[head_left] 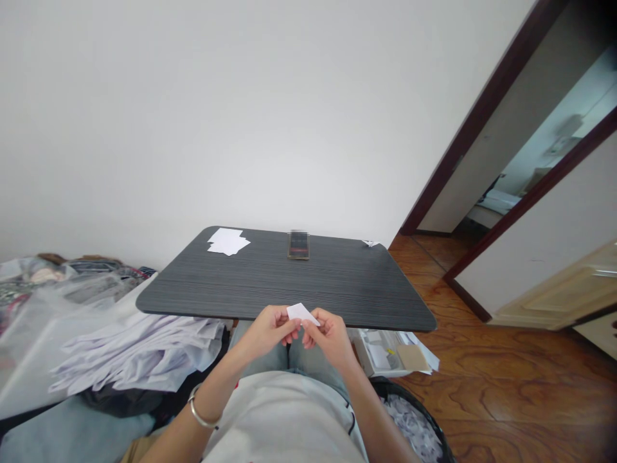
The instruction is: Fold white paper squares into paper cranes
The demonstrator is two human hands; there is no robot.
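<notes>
A small folded piece of white paper (301,312) is pinched between both my hands at the near edge of the dark table (270,283). My left hand (273,331) grips its left side with thumb and fingers. On the right side, my right hand (329,333) holds it the same way, the two thumbs close together. The paper comes to a point at the right. Several white paper sheets (227,241) lie in a loose pile at the table's far left. A small folded white paper piece (370,244) rests at the far right corner.
A phone (299,245) stands at the table's back middle. Left of me are folded white cloth (144,350) and plastic-wrapped piles. To the right, a white box (380,354) of papers and a black bin (424,411) of paper scraps stand on the wooden floor.
</notes>
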